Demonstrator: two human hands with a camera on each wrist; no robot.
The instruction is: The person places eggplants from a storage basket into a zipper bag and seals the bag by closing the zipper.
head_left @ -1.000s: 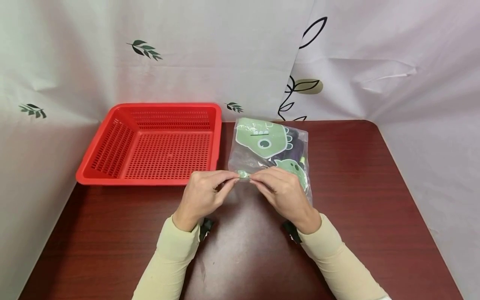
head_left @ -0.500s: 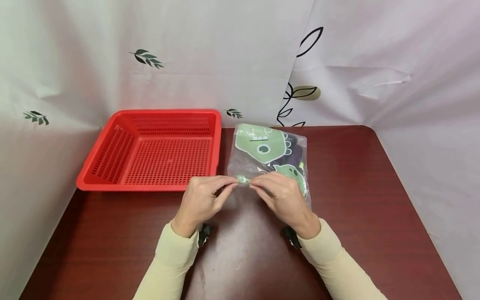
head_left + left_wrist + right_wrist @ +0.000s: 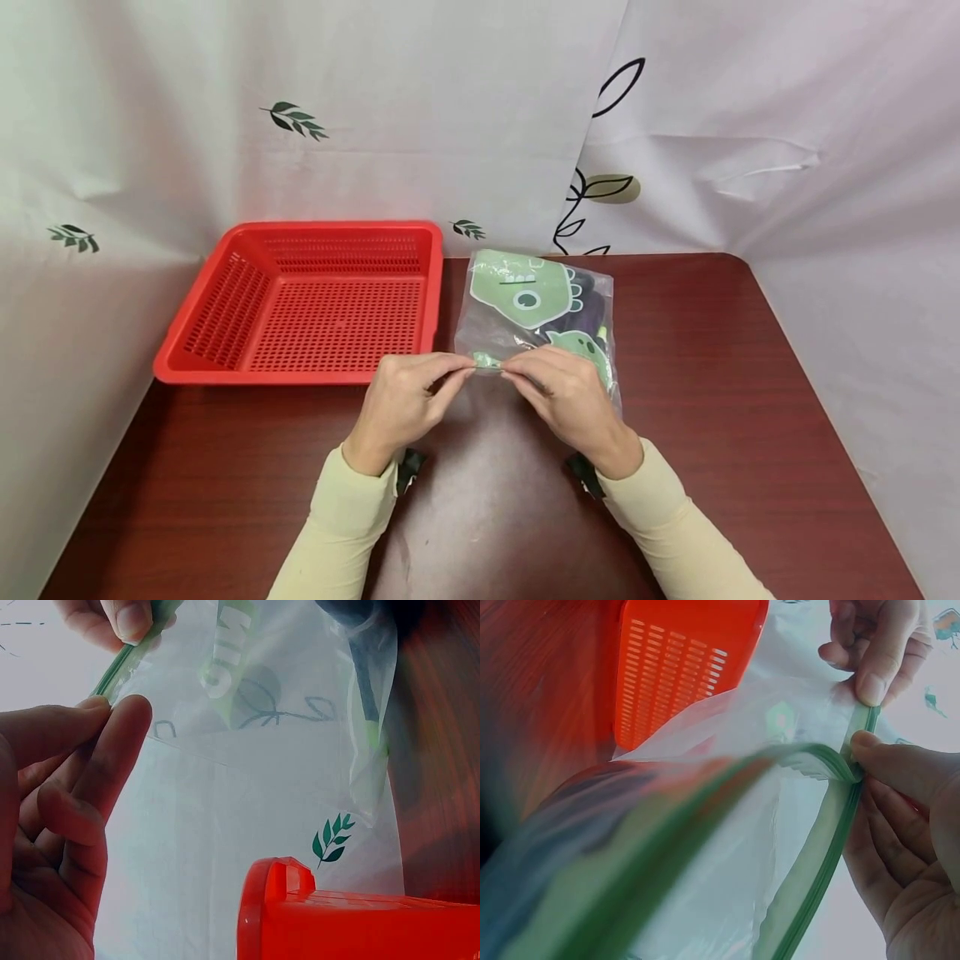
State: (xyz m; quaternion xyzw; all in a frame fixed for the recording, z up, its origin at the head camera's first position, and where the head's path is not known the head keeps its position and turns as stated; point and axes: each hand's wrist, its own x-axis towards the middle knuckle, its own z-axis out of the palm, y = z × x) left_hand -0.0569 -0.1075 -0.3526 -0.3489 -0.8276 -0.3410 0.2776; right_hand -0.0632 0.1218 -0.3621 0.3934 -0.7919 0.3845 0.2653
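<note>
A clear zip bag (image 3: 483,325) printed with green cartoon dinosaurs stands at the middle of the table, a dark bundle (image 3: 591,312) inside it. My left hand (image 3: 401,400) pinches the left part of its top edge between thumb and fingers. Close beside, my right hand (image 3: 573,396) pinches the same edge. In the right wrist view the green zip strip (image 3: 829,859) is pressed together at the right fingertips, while the two strips spread apart beyond them. Only a short piece of the edge shows between the hands in the head view.
To the left of the bag stands a red perforated plastic basket (image 3: 296,377) with nothing seen in it. The dark red wooden table (image 3: 750,375) ends at a white cloth backdrop (image 3: 420,125) with leaf prints.
The whole head view has shifted slightly, so everything sits a little lower in it. Both hands keep their pinch on the bag's edge, with hardly any movement.
</note>
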